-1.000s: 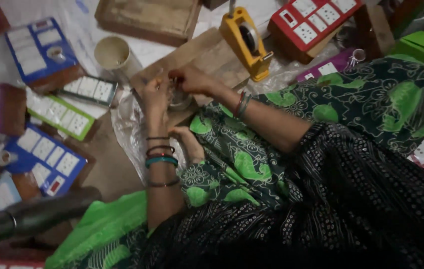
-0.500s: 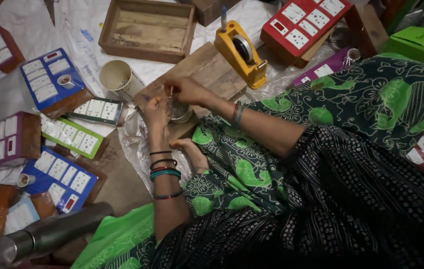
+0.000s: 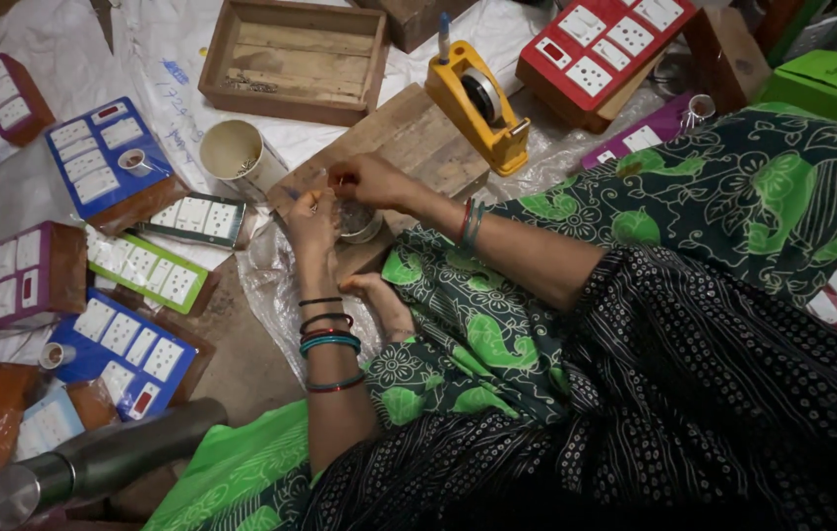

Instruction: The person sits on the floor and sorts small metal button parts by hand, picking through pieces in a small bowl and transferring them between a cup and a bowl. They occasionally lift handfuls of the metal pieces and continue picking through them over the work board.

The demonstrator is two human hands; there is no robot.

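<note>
My left hand [image 3: 312, 218] and my right hand [image 3: 369, 181] meet over a wooden board [image 3: 409, 138], fingertips pinched together on something very small between them; what it is cannot be made out. A small round container [image 3: 358, 222] sits on the board just below both hands. My left wrist carries several bangles [image 3: 328, 339]. A bare foot [image 3: 379, 300] rests on clear plastic sheet under my left forearm.
A yellow tape dispenser [image 3: 478, 103] stands on the board's far end. A cream cup [image 3: 234, 154] and an open wooden tray [image 3: 293, 57] lie beyond. Several coloured switch boards [image 3: 104, 157] spread to the left, a red one [image 3: 603, 49] at back right, a steel bottle [image 3: 94, 462] near left.
The view has shifted so the scene sits lower and closer. Both hands stay pinched together over the board, hardly moving.
</note>
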